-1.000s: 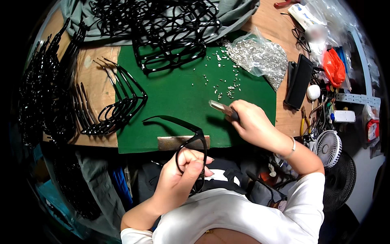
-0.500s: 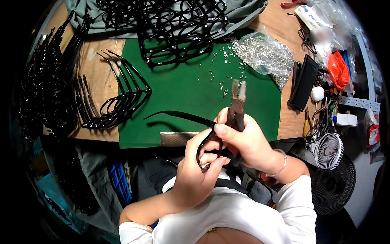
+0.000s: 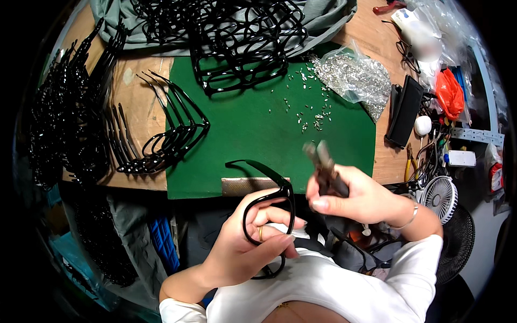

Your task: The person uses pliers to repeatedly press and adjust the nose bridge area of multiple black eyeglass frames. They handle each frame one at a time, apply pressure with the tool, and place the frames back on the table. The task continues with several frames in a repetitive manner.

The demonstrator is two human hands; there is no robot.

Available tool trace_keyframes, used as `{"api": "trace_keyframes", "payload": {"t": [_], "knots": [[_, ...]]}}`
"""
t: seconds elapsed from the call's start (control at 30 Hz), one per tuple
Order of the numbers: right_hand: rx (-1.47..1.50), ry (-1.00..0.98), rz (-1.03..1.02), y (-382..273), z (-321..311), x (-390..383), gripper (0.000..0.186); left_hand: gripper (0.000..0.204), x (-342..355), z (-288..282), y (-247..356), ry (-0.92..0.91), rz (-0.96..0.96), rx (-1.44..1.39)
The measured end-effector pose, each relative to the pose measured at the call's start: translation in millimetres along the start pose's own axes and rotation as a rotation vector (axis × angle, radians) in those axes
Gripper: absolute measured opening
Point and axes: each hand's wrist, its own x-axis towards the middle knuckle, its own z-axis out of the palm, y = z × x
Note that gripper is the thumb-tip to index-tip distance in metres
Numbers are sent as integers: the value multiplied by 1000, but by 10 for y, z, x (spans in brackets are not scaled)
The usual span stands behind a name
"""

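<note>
Head cam view, looking down at my bench. My left hand (image 3: pixel 245 245) is curled around a black eyeglass frame (image 3: pixel 269 215), fingers wrapped over the front of it, just off the near edge of the green mat (image 3: pixel 258 134) and above my lap. One temple arm of that frame sticks out up and to the left over the mat, right above a small tan block (image 3: pixel 249 185) sitting on the mat's near edge.

My right hand (image 3: pixel 358 199) is closed tight around a pair of pliers (image 3: pixel 322 161). The tip points up and away from me and it's blurry, so I can't tell whether the nose is open. The pliers are close to the frame's right corner but not touching it.

Around that: little silver screws (image 3: pixel 312 105) scattered over the mat, a clear bag of more hardware (image 3: pixel 353 81) at its far right corner, a heap of black frames (image 3: pixel 231 37) on a grey cloth at the far side, and a row of frames (image 3: pixel 161 140) lined up on the wood to the left. A small white fan (image 3: pixel 439 191) sits off to my right.
</note>
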Motion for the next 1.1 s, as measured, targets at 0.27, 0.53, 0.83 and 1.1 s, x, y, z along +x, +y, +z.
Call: {"api": "trace_keyframes", "payload": {"t": [0.27,0.53,0.83,1.1], "knots": [[-302,-353,227,-279,-89,-46,30,48,-21,-7,-44,7,-23,18],[-523,-342,165,-410,-76,23,33,47,-42,-2,-57,13,-41,35],[-804,-142,35,-284,-9,17,35,46,-15,37,-101,25,-8,-10],[-757,-70,-144,89,-369,268,31,46,24,23,-50,9,25,-28]]}}
